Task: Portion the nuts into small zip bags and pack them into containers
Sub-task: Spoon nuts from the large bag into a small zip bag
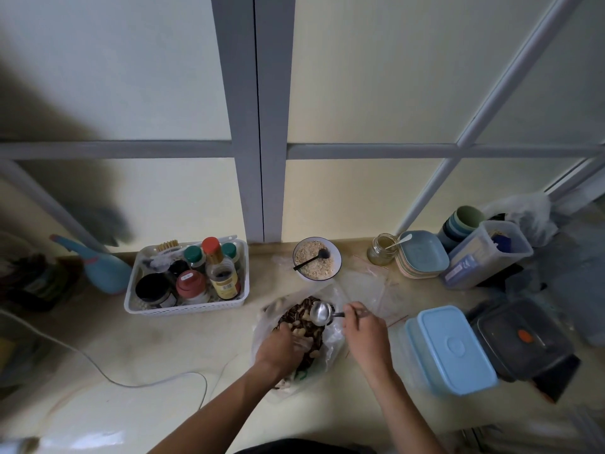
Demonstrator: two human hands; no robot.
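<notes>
A large clear plastic bag of mixed nuts lies open on the counter in front of me. My left hand grips the bag's near edge, fingers curled into the opening. My right hand holds the handle of a metal scoop, whose bowl sits over the nuts at the bag's far side. Small empty zip bags lie flat just beyond my right hand. A light blue lidded container stands to the right, with a dark lidded container beside it.
A white bowl of crumbs with a black spoon sits behind the bag. A white basket of jars stands at the left, a blue bottle beyond it. Jar, stacked plates, cups and a clear tub crowd the back right. A cable crosses the counter.
</notes>
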